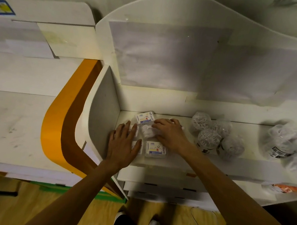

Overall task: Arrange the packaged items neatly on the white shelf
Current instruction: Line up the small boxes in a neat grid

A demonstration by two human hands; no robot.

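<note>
Several small clear packs with white-and-blue labels lie in the left corner of the white shelf point(175, 161). One labelled pack point(145, 117) sits at the back, another point(156, 149) near the front edge. My left hand point(123, 144) lies flat with straight fingers over the packs by the side wall. My right hand point(169, 132) curls its fingers round a clear pack point(147, 131) in the middle of the group. Packs under my left palm are mostly hidden.
Several round mesh-like bundles in clear wrap point(212, 134) lie right of my hands. Clear bags point(285, 144) sit further right. A white side wall point(103, 112) bounds the shelf on the left, beside an orange panel point(57, 122). An orange-labelled item point(284, 189) lies on a lower ledge.
</note>
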